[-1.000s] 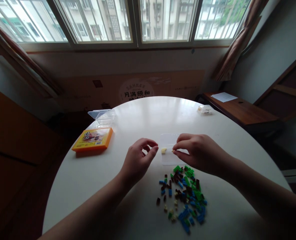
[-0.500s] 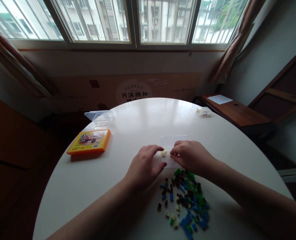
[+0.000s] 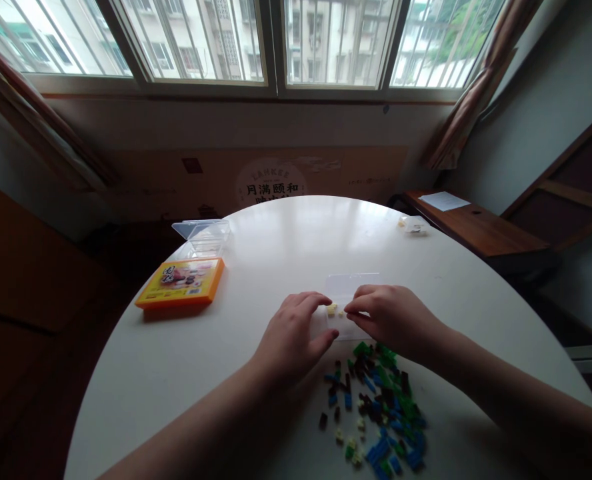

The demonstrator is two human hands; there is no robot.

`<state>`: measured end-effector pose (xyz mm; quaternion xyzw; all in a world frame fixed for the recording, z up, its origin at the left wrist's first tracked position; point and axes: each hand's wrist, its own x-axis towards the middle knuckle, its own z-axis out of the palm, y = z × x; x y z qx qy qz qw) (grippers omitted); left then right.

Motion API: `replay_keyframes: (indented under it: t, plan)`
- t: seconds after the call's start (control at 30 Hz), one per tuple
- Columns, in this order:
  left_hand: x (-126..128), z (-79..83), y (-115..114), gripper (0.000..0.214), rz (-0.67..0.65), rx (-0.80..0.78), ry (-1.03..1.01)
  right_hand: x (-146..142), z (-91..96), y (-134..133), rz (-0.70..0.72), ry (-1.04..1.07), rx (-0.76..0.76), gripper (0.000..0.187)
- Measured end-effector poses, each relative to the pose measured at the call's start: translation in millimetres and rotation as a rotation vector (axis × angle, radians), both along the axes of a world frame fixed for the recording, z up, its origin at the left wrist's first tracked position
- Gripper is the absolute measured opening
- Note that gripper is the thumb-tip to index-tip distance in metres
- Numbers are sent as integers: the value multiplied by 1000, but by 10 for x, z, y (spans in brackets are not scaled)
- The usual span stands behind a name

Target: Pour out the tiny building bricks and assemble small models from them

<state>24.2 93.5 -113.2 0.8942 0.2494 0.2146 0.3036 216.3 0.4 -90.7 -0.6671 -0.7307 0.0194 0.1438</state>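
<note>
A clear plastic plate [image 3: 352,285] lies flat in the middle of the round white table [image 3: 286,240]. On its near left part sits a small cream brick piece [image 3: 331,309]. My left hand [image 3: 292,333] rests on the table at the plate's left edge, fingers curled, its fingertips touching the cream piece. From the right, my right hand [image 3: 392,319] reaches in, thumb and forefinger pinched together just beside the same piece. Whether a tiny brick sits in that pinch is hidden. A heap of small green, blue and brown bricks [image 3: 379,400] lies just in front of both hands.
An orange flat box [image 3: 182,282] lies at the table's left edge, with an open clear plastic case [image 3: 203,233] behind it. A small clear bag [image 3: 415,225] sits at the far right. A wooden desk with a paper [image 3: 445,200] stands beyond the table.
Both hands have come down from slightly above the plate to rest on it, and have closed in on the cream piece. The left hand's fingers have uncurled onto the table.
</note>
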Motion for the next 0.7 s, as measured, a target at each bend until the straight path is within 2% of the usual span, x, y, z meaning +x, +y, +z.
replay_keyframes:
  t: [0.17,0.3,0.7]
  plan:
    - [1,-7,1,42,24,-34,34,23,-5,-11,21,7,-23,22]
    - [3,-23,-8,52,44,-50,33,5,-18,5,35,-21,-33,18]
    - [-1,-1,-20,46,40,-57,58,15,-7,22,29,5,-15,20]
